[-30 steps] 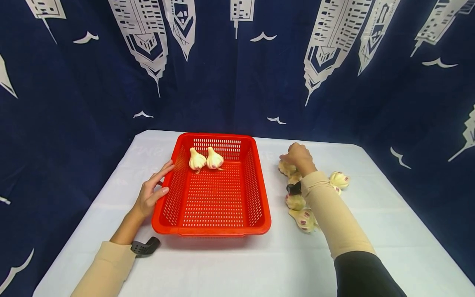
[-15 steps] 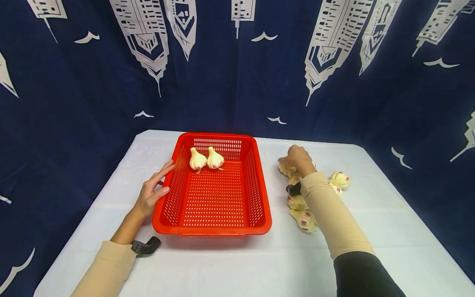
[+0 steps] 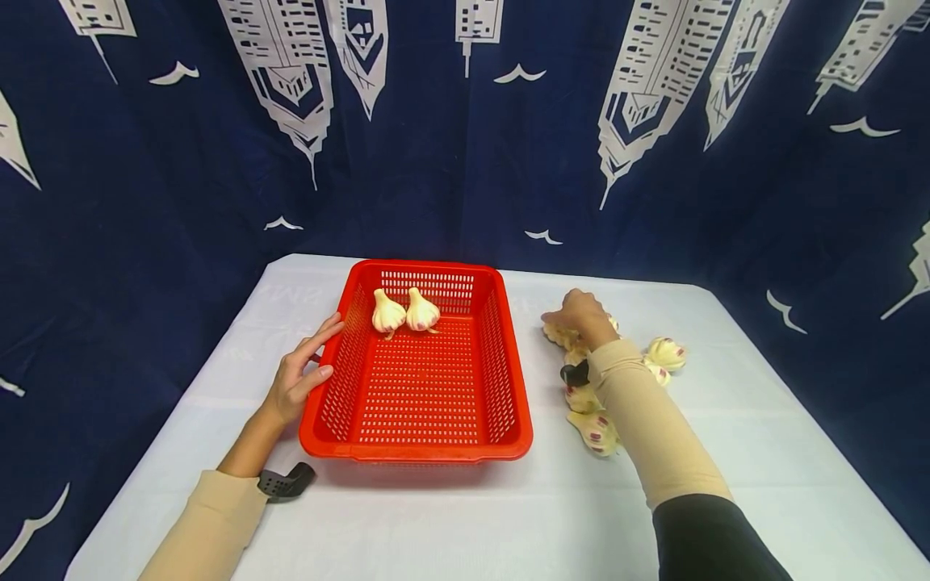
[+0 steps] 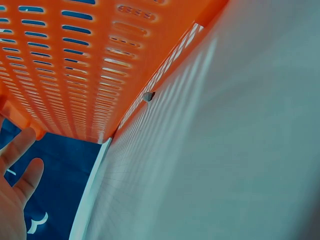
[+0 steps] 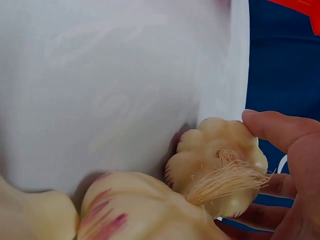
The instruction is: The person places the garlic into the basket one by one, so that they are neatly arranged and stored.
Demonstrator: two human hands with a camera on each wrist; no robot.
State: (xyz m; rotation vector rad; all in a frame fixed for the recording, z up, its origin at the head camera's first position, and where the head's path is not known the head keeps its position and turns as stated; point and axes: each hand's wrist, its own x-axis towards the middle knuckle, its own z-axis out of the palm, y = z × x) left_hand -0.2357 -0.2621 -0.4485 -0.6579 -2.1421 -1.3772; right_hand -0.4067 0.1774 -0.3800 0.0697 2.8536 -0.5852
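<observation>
A red plastic basket (image 3: 417, 453) stands mid-table, with two garlic bulbs (image 3: 388, 315) side by side near its far left corner. My left hand (image 3: 296, 379) rests straight fingers against the basket's left rim, its thumb spread apart. To the right of the basket, my right hand (image 3: 583, 315) reaches down over a row of garlic bulbs. In the right wrist view its thumb and fingers pinch the end garlic bulb (image 5: 220, 170), root side toward the camera. A neighbouring bulb (image 5: 145, 207) touches it. My right forearm hides part of the row.
Two more garlic bulbs (image 3: 664, 353) lie to the right of my forearm, partly covered. Nearest me in the row is a bulb (image 3: 596, 433) with purple streaks. A white cloth (image 3: 450, 524) covers the table; a dark blue patterned curtain (image 3: 436, 177) hangs behind.
My right hand has come down and slightly toward me onto the far bulb, its thumb side a little lower. My left hand and the basket have stayed in place.
</observation>
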